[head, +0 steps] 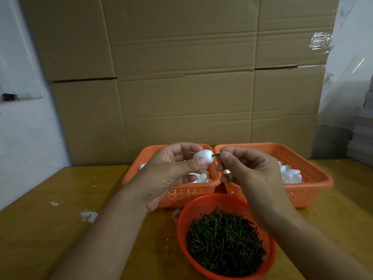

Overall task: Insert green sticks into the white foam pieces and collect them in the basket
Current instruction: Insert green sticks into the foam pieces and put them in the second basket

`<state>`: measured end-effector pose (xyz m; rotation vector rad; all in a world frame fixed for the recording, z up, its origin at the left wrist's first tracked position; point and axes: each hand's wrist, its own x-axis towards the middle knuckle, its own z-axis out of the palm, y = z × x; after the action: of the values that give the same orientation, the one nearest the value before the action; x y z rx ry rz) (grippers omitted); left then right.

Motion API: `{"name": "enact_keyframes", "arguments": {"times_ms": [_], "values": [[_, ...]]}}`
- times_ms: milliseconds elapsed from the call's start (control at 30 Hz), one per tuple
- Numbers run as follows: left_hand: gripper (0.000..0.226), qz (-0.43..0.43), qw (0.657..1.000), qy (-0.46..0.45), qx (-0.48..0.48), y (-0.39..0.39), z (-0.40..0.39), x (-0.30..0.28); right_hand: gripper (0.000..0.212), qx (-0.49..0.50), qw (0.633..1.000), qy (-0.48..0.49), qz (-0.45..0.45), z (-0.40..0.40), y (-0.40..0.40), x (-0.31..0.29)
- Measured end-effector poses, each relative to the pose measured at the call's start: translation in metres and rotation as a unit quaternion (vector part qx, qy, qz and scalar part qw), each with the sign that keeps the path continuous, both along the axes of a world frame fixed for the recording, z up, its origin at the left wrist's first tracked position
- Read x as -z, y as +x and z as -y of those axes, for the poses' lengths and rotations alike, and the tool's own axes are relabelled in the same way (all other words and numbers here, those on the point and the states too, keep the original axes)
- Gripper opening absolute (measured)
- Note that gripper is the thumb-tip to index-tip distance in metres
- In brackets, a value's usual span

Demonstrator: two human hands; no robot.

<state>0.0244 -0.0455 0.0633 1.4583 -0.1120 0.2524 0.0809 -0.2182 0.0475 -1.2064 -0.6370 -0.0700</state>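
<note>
while your left hand (pixel 171 174) is gripping a smooth, egg-shaped white foam piece (pixel 203 157) above the left basket (pixel 181 194), your right hand (pixel 248 170) is pinching a thin green stick (pixel 216 155) whose tip is just meeting the foam, so this insertion is only starting. both perforated orange plastic baskets are holding foam pieces; i cannot tell which are finished. the right basket (pixel 310 190) is sitting alongside, and the round red mesh bowl (pixel 271 247) is brimming with short sticks, suggesting plenty is left.
</note>
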Motion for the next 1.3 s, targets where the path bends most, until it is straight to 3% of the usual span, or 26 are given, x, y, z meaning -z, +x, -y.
{"name": "enact_keyframes", "arguments": {"times_ms": [433,600,867,1100,1300], "values": [[0.041,0.012,0.999,0.032,-0.034,0.001,0.006,0.001,0.008,0.024,0.999,-0.039,-0.002,-0.002,0.001,0.004],[0.03,0.01,0.998,0.046,-0.041,0.002,0.004,0.003,0.014,0.02,0.998,-0.055,-0.007,-0.002,0.0,0.003],[0.053,0.026,0.997,0.035,-0.065,0.0,0.0,-0.002,0.012,-0.04,0.991,-0.124,-0.044,-0.003,0.001,0.006],[0.051,0.02,0.998,0.032,-0.051,0.001,0.008,0.0,0.01,-0.071,0.984,-0.112,-0.117,-0.005,0.003,0.01],[0.047,0.02,0.998,0.035,-0.055,0.001,0.008,0.0,0.017,-0.057,0.984,-0.117,-0.123,-0.008,0.002,0.013]]}}
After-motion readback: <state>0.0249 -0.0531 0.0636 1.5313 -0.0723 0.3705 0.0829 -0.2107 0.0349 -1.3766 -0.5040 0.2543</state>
